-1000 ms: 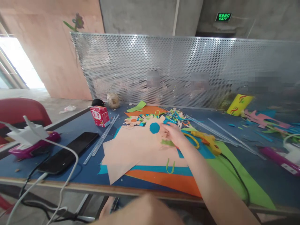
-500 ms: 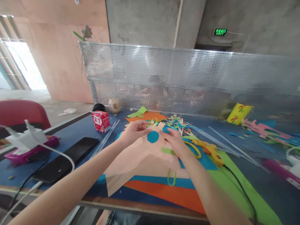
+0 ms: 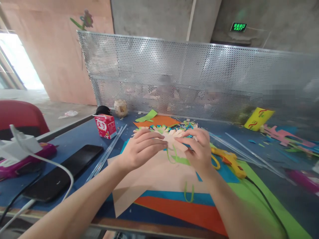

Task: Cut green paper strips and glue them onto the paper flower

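Observation:
Between my hands is a pale pink paper flower [image 3: 171, 140] with cut, petal-like edges, partly covered by fingers. The fingertips of my left hand [image 3: 142, 148] close on its left side. My right hand [image 3: 198, 146] pinches its right side with thumb and fingers. Beneath them a large pale pink paper sheet [image 3: 154, 177] lies on the table, with a green paper piece [image 3: 181, 160] on it. A thin green paper loop [image 3: 189, 196] is near the sheet's front edge. Fringed paper pieces [image 3: 159, 128] show just behind my hands.
A yellow glue gun [image 3: 230, 161] with a black cord rests at the right on blue and green paper. Clear glue sticks [image 3: 107, 154] lie at the left, beside a black phone [image 3: 64, 172] and a red box [image 3: 106, 126]. A perforated metal screen [image 3: 139, 76] stands behind.
The blue scalloped disc seen between my hands is out of sight; the pink flower now shows there. My right hand has shifted right and turned. The view has moved slightly.

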Motion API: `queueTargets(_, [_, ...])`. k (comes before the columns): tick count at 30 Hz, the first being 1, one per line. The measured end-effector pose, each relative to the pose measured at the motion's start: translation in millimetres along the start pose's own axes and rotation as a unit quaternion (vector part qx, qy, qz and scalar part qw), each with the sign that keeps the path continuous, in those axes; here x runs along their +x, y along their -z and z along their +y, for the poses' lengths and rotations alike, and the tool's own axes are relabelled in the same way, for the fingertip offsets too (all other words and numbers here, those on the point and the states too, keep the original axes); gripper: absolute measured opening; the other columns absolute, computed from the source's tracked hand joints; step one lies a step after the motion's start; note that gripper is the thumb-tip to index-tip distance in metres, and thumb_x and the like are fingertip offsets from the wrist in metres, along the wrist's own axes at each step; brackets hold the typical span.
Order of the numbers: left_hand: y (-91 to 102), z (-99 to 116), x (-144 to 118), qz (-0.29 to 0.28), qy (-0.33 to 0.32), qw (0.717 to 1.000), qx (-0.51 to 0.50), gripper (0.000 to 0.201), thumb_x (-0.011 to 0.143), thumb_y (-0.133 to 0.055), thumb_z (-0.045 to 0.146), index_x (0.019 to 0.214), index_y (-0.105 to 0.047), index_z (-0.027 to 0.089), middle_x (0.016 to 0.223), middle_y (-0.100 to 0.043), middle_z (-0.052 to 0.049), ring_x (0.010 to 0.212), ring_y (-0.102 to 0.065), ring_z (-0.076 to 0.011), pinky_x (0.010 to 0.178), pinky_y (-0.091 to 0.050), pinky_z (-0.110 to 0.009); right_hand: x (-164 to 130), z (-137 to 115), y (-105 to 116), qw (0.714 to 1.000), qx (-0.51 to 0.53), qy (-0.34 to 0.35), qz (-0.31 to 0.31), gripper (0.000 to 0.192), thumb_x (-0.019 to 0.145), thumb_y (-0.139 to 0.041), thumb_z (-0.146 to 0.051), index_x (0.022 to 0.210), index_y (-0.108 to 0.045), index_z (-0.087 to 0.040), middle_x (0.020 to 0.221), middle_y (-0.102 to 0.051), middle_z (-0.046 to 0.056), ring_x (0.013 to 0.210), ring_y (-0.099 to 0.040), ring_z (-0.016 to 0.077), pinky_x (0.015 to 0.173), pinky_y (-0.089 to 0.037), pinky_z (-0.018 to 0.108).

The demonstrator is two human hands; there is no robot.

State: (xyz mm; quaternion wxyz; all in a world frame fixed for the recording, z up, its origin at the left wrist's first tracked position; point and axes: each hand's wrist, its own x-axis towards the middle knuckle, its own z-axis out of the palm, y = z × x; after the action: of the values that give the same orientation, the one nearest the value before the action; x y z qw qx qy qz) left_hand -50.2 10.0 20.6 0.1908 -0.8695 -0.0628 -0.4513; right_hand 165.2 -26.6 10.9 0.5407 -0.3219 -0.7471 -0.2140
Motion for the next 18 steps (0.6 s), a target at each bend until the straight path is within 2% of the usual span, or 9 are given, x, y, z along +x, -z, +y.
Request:
queueTargets(3, [-1.8,1.6,1.2,0.044,0.019,0.999,-0.018,0.03,0.077,-0.06,0.007,0.102,-0.052,0.02,0.093,-0.069,-0.002,0.098,-0.061,-0.0151,0.086,-0.047,-0.033,2.0,-5.5,4.3,0.998,-0.04,0.04,0.033,0.018,0.084,-0.057,-0.014,0.093,-0.061,-0.03,0.093,-0.053,0.001,0.089,-0.05,0.0192,0.082,-0.04,0.037])
queueTargets(6, [-3.7,1.6,2.5,0.047,0.044,0.998,-0.022,0.028,0.076,-0.061,0.008,0.101,-0.054,0.018,0.096,-0.067,-0.005,0.103,-0.058,-0.0172,0.087,-0.047,-0.035,3.4,-9.4,6.4,0.995,-0.063,0.056,0.058,0.016,0.084,-0.059,-0.015,0.091,-0.06,-0.029,0.092,-0.051,0.001,0.086,-0.05,0.0184,0.078,-0.041,0.036])
queueTargets(9, [-3.5,0.5,3.1,0.059,0.04,0.997,-0.013,0.026,0.077,-0.06,0.008,0.101,-0.057,0.019,0.096,-0.067,-0.005,0.104,-0.058,-0.0181,0.085,-0.047,-0.034,3.5,-8.8,4.4,0.994,-0.081,0.053,0.039,0.018,0.082,-0.059,-0.015,0.092,-0.058,-0.03,0.094,-0.051,0.0,0.088,-0.051,0.0179,0.08,-0.042,0.035])
queueTargets(11, [-2.0,-0.4,2.7,0.074,0.024,0.997,0.0,0.025,0.076,-0.061,0.008,0.098,-0.059,0.018,0.093,-0.068,-0.004,0.096,-0.061,-0.0169,0.083,-0.047,-0.033,4.6,-5.1,3.7,0.994,-0.1,0.032,0.006,0.023,0.081,-0.055,-0.016,0.099,-0.055,-0.03,0.1,-0.052,0.001,0.093,-0.052,0.0191,0.083,-0.042,0.036])
queueTargets(13, [-0.2,-1.4,1.8,0.069,0.02,0.997,0.027,0.025,0.075,-0.062,0.007,0.098,-0.06,0.018,0.092,-0.069,-0.004,0.087,-0.064,-0.015,0.08,-0.046,-0.032,6.9,2.7,8.0,0.991,-0.129,-0.017,-0.017,0.031,0.079,-0.048,-0.019,0.11,-0.049,-0.025,0.107,-0.052,0.005,0.101,-0.05,0.0212,0.087,-0.042,0.038])
queueTargets(15, [1.1,-2.5,1.0,0.047,0.012,0.997,0.059,0.026,0.076,-0.061,0.006,0.099,-0.059,0.018,0.089,-0.07,-0.003,0.081,-0.064,-0.0138,0.078,-0.045,-0.031,8.4,16.3,20.4,0.979,-0.174,-0.101,-0.037,0.035,0.078,-0.042,-0.019,0.114,-0.045,-0.018,0.112,-0.051,0.01,0.106,-0.048,0.0223,0.089,-0.042,0.038])
queueTargets(17, [1.3,-3.3,0.9,0.028,0.0,0.996,0.084,0.025,0.077,-0.06,0.006,0.1,-0.059,0.017,0.087,-0.071,-0.002,0.078,-0.064,-0.0141,0.076,-0.044,-0.032,5.9,35.4,40.8,0.943,-0.237,-0.221,-0.078,0.028,0.079,-0.039,-0.015,0.103,-0.052,-0.016,0.106,-0.054,0.011,0.099,-0.052,0.0215,0.084,-0.045,0.035])
queueTargets(18, [0.9,-3.5,1.2,0.024,-0.009,0.995,0.093,0.024,0.077,-0.06,0.007,0.099,-0.06,0.017,0.086,-0.071,-0.002,0.078,-0.064,-0.0144,0.075,-0.043,-0.032,2.3,46.2,52.7,0.912,-0.272,-0.288,-0.105,0.023,0.08,-0.038,-0.014,0.096,-0.055,-0.015,0.1,-0.057,0.012,0.095,-0.054,0.0218,0.083,-0.045,0.036])
